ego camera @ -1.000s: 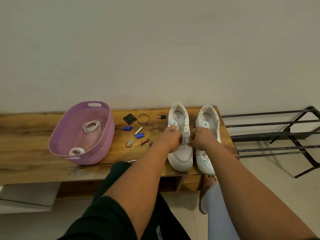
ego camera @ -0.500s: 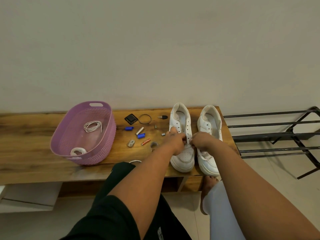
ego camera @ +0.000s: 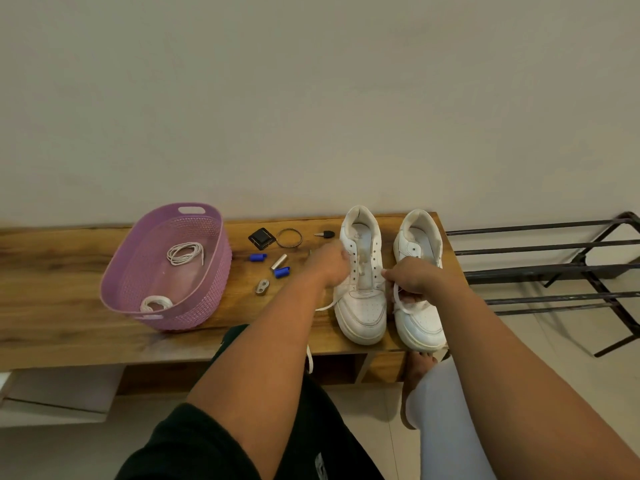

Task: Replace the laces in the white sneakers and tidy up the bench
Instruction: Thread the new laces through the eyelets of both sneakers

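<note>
White lace (ego camera: 403,308) threading at the left-hand sneaker (ego camera: 362,282), right of frame centre on the wooden bench (ego camera: 52,271).

Left hand (ego camera: 330,265) grips at the eyelet row; right hand (ego camera: 412,275) pinches the lace, which loops over the neighbouring sneaker (ego camera: 420,289). The lace is judged light, limp and prone to slipping: hold it near the tip. Compared with a second ago, the hands have drawn apart and more lace is pulled out.

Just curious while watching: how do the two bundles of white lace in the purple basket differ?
The far lace bundle lies spread in loose loops on the basket floor; the near lace bundle is a tighter coil against the front wall. The far one's strands look thin and cord-like; the near one looks thicker, denser. Both are white and untouched.
</note>
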